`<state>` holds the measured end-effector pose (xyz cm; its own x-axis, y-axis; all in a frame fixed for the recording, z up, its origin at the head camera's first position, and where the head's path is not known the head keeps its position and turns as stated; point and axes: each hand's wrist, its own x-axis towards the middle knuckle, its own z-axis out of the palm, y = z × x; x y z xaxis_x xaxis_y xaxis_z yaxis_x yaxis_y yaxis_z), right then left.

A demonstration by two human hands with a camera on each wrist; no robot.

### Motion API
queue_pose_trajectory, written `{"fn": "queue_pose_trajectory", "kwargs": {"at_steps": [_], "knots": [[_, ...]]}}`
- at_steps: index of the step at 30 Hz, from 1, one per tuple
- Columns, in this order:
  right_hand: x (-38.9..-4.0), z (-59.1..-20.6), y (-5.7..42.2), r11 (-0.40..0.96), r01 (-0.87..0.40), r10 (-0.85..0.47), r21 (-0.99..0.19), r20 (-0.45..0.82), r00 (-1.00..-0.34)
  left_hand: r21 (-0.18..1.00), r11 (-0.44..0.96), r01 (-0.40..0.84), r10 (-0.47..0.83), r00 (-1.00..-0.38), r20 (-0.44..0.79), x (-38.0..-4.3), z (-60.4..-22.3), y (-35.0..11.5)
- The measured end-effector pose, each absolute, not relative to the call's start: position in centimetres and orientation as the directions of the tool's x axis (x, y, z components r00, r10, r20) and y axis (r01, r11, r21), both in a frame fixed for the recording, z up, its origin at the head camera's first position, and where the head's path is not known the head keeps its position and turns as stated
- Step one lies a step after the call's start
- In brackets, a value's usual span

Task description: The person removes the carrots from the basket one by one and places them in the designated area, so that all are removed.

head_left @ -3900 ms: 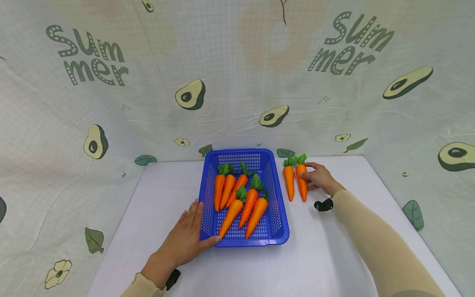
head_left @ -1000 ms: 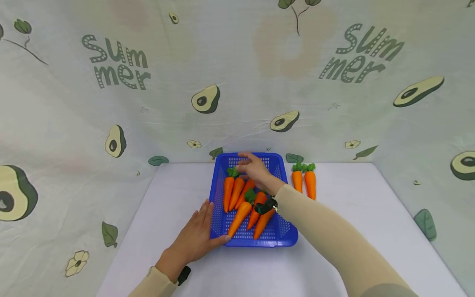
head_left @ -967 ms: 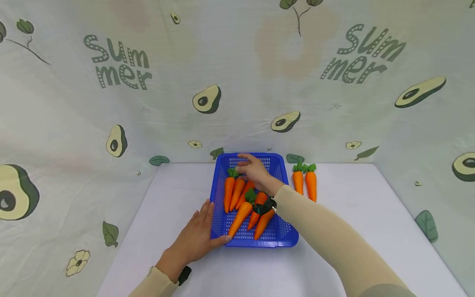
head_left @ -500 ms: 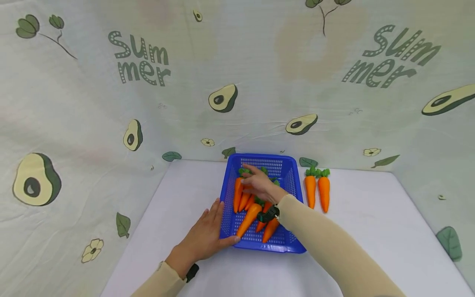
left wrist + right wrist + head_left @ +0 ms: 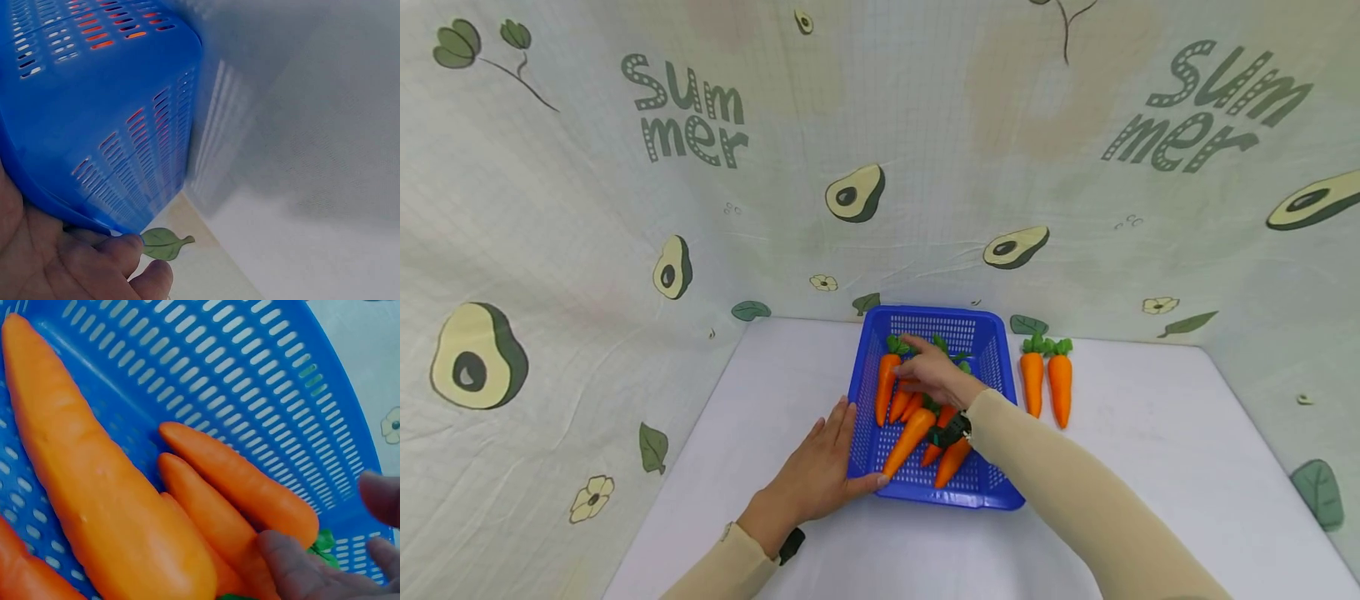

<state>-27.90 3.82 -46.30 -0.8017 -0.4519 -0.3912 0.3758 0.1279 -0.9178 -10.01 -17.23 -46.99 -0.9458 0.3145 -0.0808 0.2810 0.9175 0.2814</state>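
A blue plastic basket (image 5: 936,497) with slotted walls holds several orange carrots with green tops. My left hand (image 5: 812,475) lies along its left side with straight fingers; in the left wrist view the fingers (image 5: 94,265) touch the rim. My right hand (image 5: 931,369) is inside the basket, over the back carrots, with fingers spread. In the right wrist view its thumb is at the middle carrot (image 5: 209,512) of the back group, apart from its other fingers. The leftmost carrot (image 5: 887,387) lies beside that hand. The right hand and sleeve partly cover other carrots.
Two more carrots, a nearer one (image 5: 1032,383) and a farther one (image 5: 1061,387), lie side by side on the white table (image 5: 1150,467), right of the basket. A printed cloth (image 5: 940,150) hangs behind and around the table.
My right hand has gone from the outer right carrot on the table to the carrots inside the basket, lately lowering slightly. The left hand stays at the basket. The head view has shifted.
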Motion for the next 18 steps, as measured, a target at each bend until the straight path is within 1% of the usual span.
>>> {"fn": "queue_pose_trajectory", "kwargs": {"at_steps": [4, 8, 18], "knots": [[-28.0, -45.9, 3.8, 0.189, 0.388, -0.453, -0.902, -0.431, -0.781, 0.279, 0.919, 0.278, 0.311, -0.947, -0.080, -10.0, -47.0, -17.1], [-27.9, -46.3, 3.3, 0.188, 0.425, -0.466, -0.885, -0.462, -0.755, 0.284, 0.917, 0.280, 0.314, -0.946, -0.080, -10.0, -47.1, -17.1], [-28.0, -47.5, 2.6, 0.146, 0.444, -0.427, -0.884, -0.461, -0.778, 0.280, 0.918, 0.282, 0.317, -0.945, -0.086, -10.1, -47.0, -17.1]]}}
